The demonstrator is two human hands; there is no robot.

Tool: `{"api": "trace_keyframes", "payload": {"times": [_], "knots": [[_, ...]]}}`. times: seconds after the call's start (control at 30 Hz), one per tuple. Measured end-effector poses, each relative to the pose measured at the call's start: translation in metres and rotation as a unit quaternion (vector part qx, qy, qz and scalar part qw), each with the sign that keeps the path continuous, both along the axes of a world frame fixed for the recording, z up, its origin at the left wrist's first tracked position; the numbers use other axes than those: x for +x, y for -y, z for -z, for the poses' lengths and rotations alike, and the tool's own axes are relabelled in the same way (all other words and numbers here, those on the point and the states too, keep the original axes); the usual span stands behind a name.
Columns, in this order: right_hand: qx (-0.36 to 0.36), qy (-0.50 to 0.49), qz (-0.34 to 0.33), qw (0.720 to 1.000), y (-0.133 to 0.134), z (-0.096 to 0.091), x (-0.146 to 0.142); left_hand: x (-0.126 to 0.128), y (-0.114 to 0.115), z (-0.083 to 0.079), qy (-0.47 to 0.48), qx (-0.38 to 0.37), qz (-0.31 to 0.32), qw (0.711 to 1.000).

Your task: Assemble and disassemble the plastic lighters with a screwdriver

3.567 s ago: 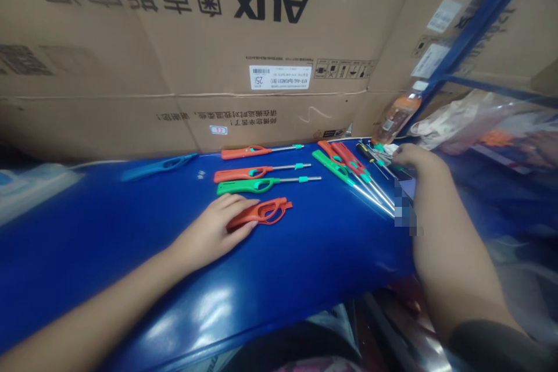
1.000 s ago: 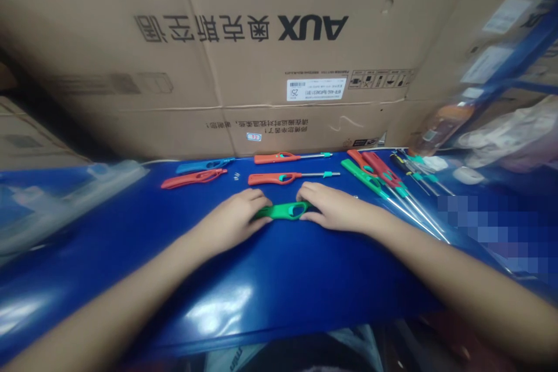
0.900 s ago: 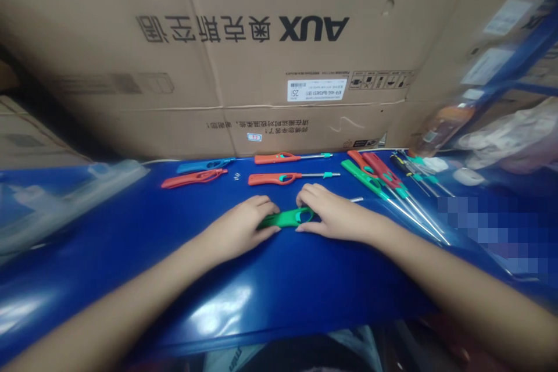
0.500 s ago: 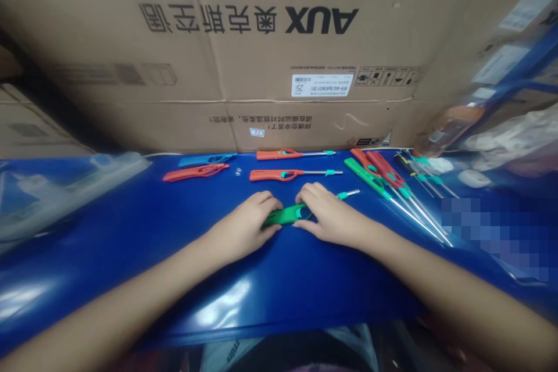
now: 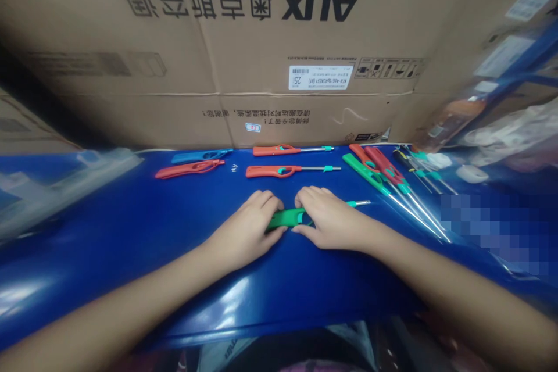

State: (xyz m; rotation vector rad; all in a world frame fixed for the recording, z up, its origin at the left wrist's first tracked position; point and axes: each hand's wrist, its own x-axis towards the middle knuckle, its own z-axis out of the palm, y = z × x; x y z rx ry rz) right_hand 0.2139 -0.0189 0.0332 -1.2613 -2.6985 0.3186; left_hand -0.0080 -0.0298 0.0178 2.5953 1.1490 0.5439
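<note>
A green long-nosed lighter (image 5: 288,218) lies on the blue table (image 5: 131,226) between both my hands. My left hand (image 5: 246,229) is closed over its handle end. My right hand (image 5: 330,218) grips the trigger part, and the metal nozzle with its teal tip (image 5: 358,203) sticks out to the right of that hand. Both hands rest on the tabletop.
Two orange lighters (image 5: 285,171) lie behind my hands. An orange shell (image 5: 188,170) and a blue shell (image 5: 198,156) lie at the back left. Several red and green lighters (image 5: 383,177) and screwdrivers (image 5: 414,168) lie at right. Large cardboard boxes (image 5: 279,46) wall the back.
Both hands have stayed on the green lighter and drawn it slightly nearer and turned it; its nozzle now shows further out to the right. Earlier my left hand held an orange shell, now at back left.
</note>
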Motion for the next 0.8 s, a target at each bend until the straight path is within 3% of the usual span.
{"api": "trace_keyframes", "payload": {"times": [0.33, 0.5, 0.67, 0.8], "knots": [[-0.048, -0.091, 0.022, 0.994, -0.008, 0.004, 0.007, 0.0, -0.011, 0.009, 0.009, 0.033, 0.043, 0.998], [-0.086, -0.175, 0.033, 0.98, -0.022, 0.008, 0.016, 0.0, -0.015, 0.014, 0.035, 0.012, 0.008, 0.999], [-0.14, -0.273, 0.079, 0.949, -0.033, 0.013, 0.021, -0.002, -0.018, 0.017, 0.073, 0.005, -0.032, 0.997], [-0.125, -0.25, 0.044, 0.959, -0.035, 0.015, 0.021, -0.003, -0.02, 0.017, 0.156, -0.027, -0.068, 0.985]]}}
